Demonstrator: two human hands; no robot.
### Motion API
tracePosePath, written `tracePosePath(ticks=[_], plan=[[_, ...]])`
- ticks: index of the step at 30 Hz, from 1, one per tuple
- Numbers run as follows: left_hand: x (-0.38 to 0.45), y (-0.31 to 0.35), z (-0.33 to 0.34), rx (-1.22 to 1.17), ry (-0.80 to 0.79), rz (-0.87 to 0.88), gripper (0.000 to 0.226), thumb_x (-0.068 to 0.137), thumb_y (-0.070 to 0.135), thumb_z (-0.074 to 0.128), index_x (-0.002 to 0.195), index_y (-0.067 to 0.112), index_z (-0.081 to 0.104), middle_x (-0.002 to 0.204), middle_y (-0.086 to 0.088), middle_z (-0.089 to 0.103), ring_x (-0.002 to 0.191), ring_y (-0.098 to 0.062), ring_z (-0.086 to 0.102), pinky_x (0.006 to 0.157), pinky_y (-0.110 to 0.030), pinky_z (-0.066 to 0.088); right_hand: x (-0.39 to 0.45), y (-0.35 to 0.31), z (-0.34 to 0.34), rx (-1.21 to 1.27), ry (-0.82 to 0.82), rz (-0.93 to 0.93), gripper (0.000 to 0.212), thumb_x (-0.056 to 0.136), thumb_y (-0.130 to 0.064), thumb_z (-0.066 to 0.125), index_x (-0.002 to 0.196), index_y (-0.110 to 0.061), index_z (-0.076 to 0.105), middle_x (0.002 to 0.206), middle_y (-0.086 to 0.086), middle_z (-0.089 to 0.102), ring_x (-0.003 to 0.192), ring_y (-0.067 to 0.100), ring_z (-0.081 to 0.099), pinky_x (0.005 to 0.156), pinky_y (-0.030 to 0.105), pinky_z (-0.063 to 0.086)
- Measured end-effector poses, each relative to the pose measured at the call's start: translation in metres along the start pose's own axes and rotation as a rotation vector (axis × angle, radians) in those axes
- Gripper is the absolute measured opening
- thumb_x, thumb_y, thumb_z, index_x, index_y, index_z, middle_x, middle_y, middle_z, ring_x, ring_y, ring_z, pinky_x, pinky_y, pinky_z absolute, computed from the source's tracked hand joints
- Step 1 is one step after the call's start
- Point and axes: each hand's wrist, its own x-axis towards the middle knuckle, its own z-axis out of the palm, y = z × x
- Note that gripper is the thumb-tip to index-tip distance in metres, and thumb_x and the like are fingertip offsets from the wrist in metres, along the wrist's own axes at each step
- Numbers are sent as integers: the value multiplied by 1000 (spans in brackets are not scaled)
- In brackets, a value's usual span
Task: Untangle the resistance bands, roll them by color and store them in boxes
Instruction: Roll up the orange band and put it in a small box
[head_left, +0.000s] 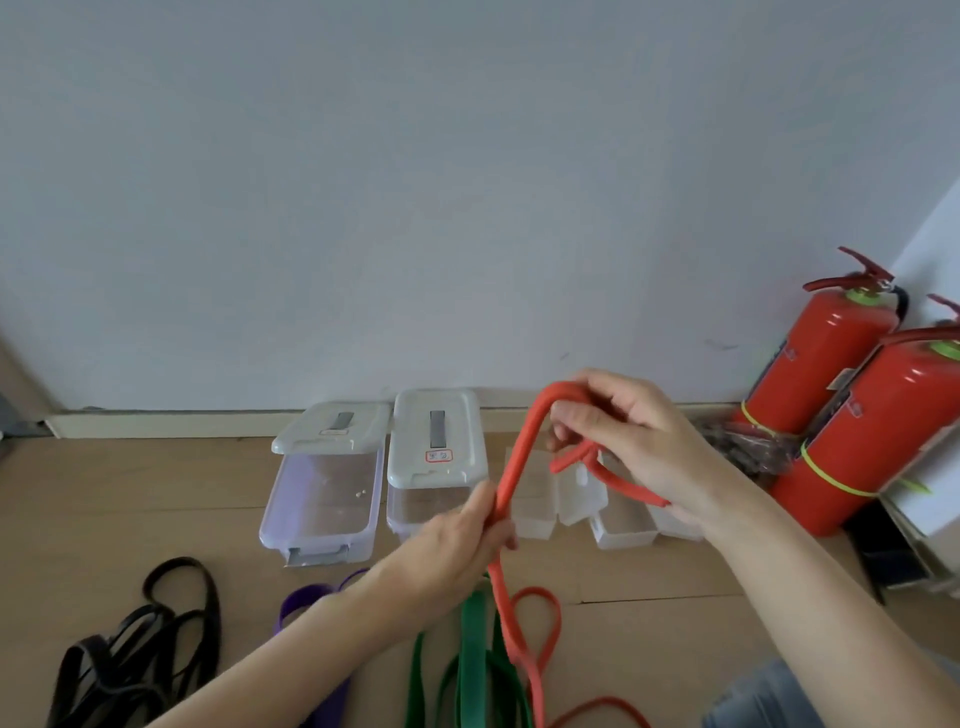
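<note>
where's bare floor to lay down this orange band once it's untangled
Bare wooden floor lies left of the lidded clear plastic box, beyond the black bands. Another patch sits right of the orange band. Crowded where green bands lie.

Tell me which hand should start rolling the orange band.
Probably the right hand: it already pinches the orange band at its folded top end. The left hand grips lower, suited to feeding slack upward.

My left hand low, fingers closed in a grip, my right hand raised higher, fingers curled and pinching, both forearms bare
</note>
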Motion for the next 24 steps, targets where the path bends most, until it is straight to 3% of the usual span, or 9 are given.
tracePosePath(ticks=[4,7,8,10,12,13,17,19,24], plan=[[-3,46,-20,-390,169,130,19,95,25,35,86,14,47,75,7,67,76,-17,65,75,-33,54,-3,-8,-9,247,187,-89,13,84,-25,56,81,-17,66,76,1,63,73,15,64,66,26,54],[3,56,-67,-608,339,169,22,94,25,36,78,12,44,55,9,51,42,-8,47,46,-19,45,-5,-8,-17,-357,100,-62,9,90,-22,57,90,-19,65,87,-1,61,76,9,62,71,28,55],[3,52,-75,-562,307,122,24,97,23,36,76,15,44,54,11,44,39,-4,38,40,-17,38,-7,-3,-16,-577,2,-9,12,89,-26,59,99,-21,63,97,-4,59,86,9,60,80,29,52],[3,40,-72,-382,120,-11,26,99,18,36,75,17,45,55,10,38,40,-1,30,38,-15,29,-9,8,-9,-763,-143,138,43,81,-39,67,121,-31,53,123,-15,49,113,3,48,95,23,37],[1,28,-56,-258,-98,-43,21,99,19,37,81,13,47,58,7,39,43,-3,33,41,-17,31,-8,7,6,-640,-223,192,71,72,-48,72,134,-36,40,137,-20,40,126,-3,35,101,22,29],[1,24,-49,-218,-162,-18,20,99,23,38,83,14,48,58,9,42,45,-4,36,44,-19,33,-6,7,12,-559,-267,165,69,71,-47,72,132,-34,43,137,-18,44,126,-3,37,104,23,30],[6,14,-50,-134,-110,32,19,92,36,42,78,25,49,59,14,53,55,-5,50,57,-23,43,2,4,22,-374,-279,118,8,86,-20,66,89,-17,60,85,2,68,82,12,67,81,29,53],[8,6,-49,-50,-82,42,19,96,32,42,78,26,49,67,12,58,63,1,56,64,-18,45,2,4,20,-378,-237,113,5,88,-20,62,85,-16,61,76,4,66,68,11,63,69,24,52],[8,-12,-22,85,-29,55,17,98,22,39,82,26,38,82,11,62,77,-3,60,71,-14,46,2,3,15,-295,-69,-48,5,86,-23,61,89,-20,65,56,-19,56,53,-2,48,55,11,39]])
